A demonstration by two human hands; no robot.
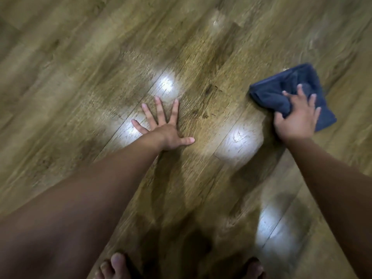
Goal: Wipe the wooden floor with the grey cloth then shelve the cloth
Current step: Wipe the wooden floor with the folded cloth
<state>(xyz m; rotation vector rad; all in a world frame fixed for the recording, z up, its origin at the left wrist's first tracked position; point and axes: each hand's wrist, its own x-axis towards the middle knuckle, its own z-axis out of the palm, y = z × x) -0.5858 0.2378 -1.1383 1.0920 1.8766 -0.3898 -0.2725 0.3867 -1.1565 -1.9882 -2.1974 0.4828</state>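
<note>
The grey cloth, dark blue-grey and bunched, lies on the wooden floor at the right. My right hand presses on its near edge, fingers curled into the folds and gripping it. My left hand rests flat on the floor in the middle, fingers spread wide, holding nothing. Both forearms reach in from the bottom of the view. No shelf is in view.
Brown planks run diagonally, with bright glare patches between the hands and by the left fingertips. My bare toes show at the bottom edge. The picture is motion-blurred.
</note>
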